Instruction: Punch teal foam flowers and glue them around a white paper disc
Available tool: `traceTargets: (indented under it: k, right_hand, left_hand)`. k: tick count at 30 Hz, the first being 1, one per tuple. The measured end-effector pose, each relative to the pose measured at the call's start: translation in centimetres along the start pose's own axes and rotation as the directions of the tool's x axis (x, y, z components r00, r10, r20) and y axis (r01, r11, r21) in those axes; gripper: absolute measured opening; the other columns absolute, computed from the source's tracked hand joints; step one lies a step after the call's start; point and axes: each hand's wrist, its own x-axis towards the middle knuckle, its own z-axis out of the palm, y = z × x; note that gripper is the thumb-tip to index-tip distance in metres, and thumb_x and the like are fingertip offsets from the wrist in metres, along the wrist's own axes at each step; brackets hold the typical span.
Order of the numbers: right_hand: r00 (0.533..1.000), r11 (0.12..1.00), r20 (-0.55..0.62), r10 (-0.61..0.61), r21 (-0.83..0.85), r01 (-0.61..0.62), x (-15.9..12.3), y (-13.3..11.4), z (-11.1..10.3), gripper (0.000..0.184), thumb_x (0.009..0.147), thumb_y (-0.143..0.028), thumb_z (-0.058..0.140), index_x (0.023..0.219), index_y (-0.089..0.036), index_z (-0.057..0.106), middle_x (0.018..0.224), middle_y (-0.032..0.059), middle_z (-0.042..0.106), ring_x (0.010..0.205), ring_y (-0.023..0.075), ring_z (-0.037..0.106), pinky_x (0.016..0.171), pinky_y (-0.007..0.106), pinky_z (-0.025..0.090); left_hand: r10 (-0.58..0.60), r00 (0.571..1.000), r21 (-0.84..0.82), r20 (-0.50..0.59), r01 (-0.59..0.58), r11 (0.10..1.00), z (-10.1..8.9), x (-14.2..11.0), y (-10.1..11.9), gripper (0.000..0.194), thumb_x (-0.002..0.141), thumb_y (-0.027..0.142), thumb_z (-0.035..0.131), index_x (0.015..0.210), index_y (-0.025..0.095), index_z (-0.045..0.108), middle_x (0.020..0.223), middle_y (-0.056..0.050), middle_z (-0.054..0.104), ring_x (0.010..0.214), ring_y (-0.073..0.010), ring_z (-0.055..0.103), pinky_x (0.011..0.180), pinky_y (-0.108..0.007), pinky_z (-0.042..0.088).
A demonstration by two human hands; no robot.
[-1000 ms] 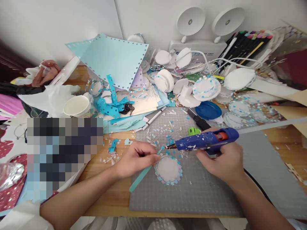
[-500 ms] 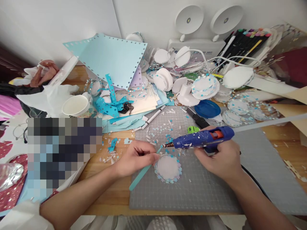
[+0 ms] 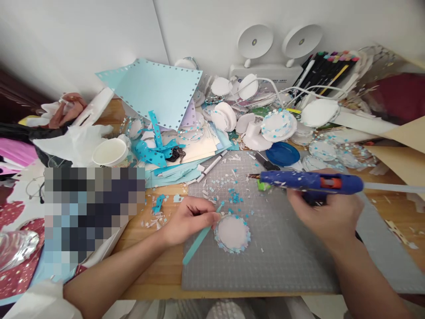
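Note:
Between the thumb and fingers of my left hand (image 3: 192, 219) is a slim teal stick (image 3: 198, 245), slanting down to the left. Its upper tip pokes out past my fingers. Just right of that hand lies a white disc (image 3: 233, 232) edged with small blue and pale stars. My right hand (image 3: 332, 217) is wrapped round a blue hot glue gun (image 3: 299, 180), its nozzle pointing left above the mat, with a long glue stick out of its back. Loose blue paper stars (image 3: 235, 196) are scattered on the grey cutting mat (image 3: 282, 261).
Behind the mat are stacked white discs (image 3: 224, 117), a blue lid (image 3: 283, 153), a white pen (image 3: 211, 166) and a dark-handled tool. Pale blue punched card (image 3: 159, 91), keys (image 3: 177, 153) and a paper cup (image 3: 110, 152) sit at left. A twin-headed lamp (image 3: 265, 73) stands at the wall.
My right hand has drawn the glue gun rightward, away from the teal stick's tip. My left hand keeps its hold beside the disc. The view has shifted slightly.

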Motion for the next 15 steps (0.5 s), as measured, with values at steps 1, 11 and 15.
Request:
traceTargets:
  k: [1, 11, 15]
  right_hand:
    - [0.998, 0.998, -0.051, 0.027, -0.059, -0.03, -0.1, 1.0, -0.3, 0.023, 0.071, -0.04, 0.062, 0.074, -0.018, 0.057, 0.064, 0.0069, 0.065, 0.058, 0.0227, 0.064, 0.05, 0.029, 0.045]
    - [0.946, 0.956, 0.195, 0.261, -0.185, -0.226, -3.7, 9.7, -4.2, 0.026, 0.074, -0.037, 0.066, 0.063, -0.029, 0.043, 0.051, 0.0042, 0.051, 0.043, 0.0218, 0.053, 0.037, 0.03, 0.035]
    - [0.93, 0.984, 0.324, 0.175, -0.034, -0.174, -4.9, 9.6, -4.2, 0.02, 0.078, -0.032, 0.062, 0.067, -0.028, 0.047, 0.055, 0.0044, 0.054, 0.047, 0.023, 0.056, 0.042, 0.032, 0.038]
  left_hand:
    - [0.001, 1.0, -0.008, -0.005, -0.001, 1.0, 0.0, 0.0, 0.0, 0.033, 0.079, 0.031, 0.058, 0.053, 0.012, 0.056, 0.052, 0.0, 0.047, 0.051, -0.0088, 0.038, 0.05, -0.022, 0.027]
    - [0.016, 0.999, -0.073, -0.036, -0.019, 0.997, 0.1, -0.1, -0.1, 0.031, 0.077, 0.032, 0.062, 0.054, 0.012, 0.061, 0.052, 0.001, 0.05, 0.053, -0.0096, 0.04, 0.053, -0.023, 0.03]
    - [0.022, 0.998, -0.085, -0.058, -0.027, 0.996, 0.1, -0.1, -0.1, 0.032, 0.078, 0.032, 0.061, 0.053, 0.013, 0.06, 0.049, 0.002, 0.044, 0.051, -0.0094, 0.036, 0.051, -0.024, 0.026]
